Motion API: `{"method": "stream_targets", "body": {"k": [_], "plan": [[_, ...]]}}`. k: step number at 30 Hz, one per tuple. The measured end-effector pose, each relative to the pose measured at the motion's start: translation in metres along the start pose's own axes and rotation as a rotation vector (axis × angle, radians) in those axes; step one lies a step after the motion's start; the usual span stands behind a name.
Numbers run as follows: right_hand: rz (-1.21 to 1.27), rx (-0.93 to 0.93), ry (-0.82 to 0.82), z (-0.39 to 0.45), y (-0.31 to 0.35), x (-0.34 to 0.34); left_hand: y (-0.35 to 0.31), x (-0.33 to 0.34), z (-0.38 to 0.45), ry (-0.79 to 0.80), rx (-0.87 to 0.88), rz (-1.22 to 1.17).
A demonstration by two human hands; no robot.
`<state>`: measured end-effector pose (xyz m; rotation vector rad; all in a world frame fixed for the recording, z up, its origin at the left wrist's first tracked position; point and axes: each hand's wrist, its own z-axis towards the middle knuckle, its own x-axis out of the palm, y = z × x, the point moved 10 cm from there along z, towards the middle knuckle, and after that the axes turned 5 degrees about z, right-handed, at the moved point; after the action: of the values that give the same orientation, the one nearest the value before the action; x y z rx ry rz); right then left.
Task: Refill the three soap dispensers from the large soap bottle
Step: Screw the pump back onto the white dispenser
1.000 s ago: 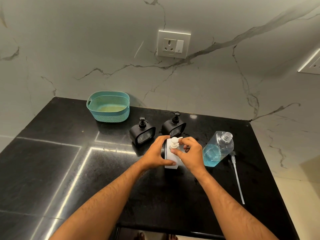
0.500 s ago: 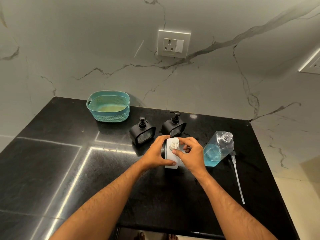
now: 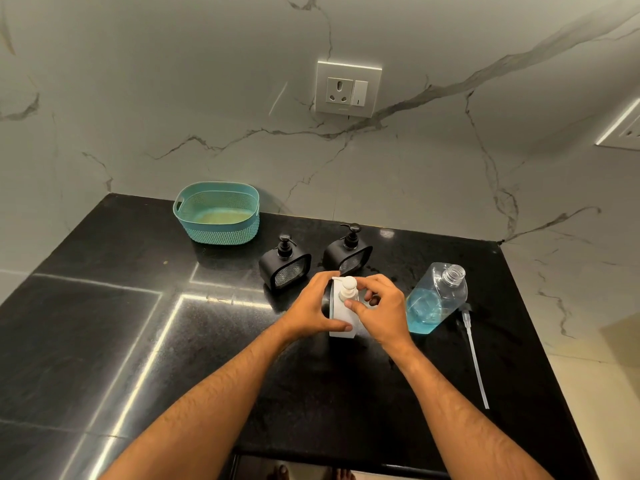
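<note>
White dispenser (image 3: 341,325) within both hands' grip.

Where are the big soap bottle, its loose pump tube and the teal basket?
large soap bottle (image 3: 437,299): head view, clear body.
pump tube (image 3: 476,362): head view, mid straw.
teal basket (image 3: 221,233): head view, front wall.

No legible text, label, brand name or number appears anywhere in view. A faint mark sits on the lower edge of the wall socket plate (image 3: 348,89), too small to read. The large soap bottle (image 3: 437,297) and the white dispenser (image 3: 343,308) show bare, unlabelled surfaces, as do the two black dispensers (image 3: 284,266).
</note>
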<state>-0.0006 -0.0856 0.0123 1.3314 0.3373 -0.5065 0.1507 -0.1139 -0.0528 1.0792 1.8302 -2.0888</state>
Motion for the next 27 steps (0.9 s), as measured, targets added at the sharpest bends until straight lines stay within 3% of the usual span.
{"method": "stream_targets", "body": {"k": [27], "plan": [[-0.04, 0.049, -0.023, 0.0008, -0.009, 0.0031, 0.0005, 0.0013, 0.0013, 0.017, -0.023, 0.013]]}}
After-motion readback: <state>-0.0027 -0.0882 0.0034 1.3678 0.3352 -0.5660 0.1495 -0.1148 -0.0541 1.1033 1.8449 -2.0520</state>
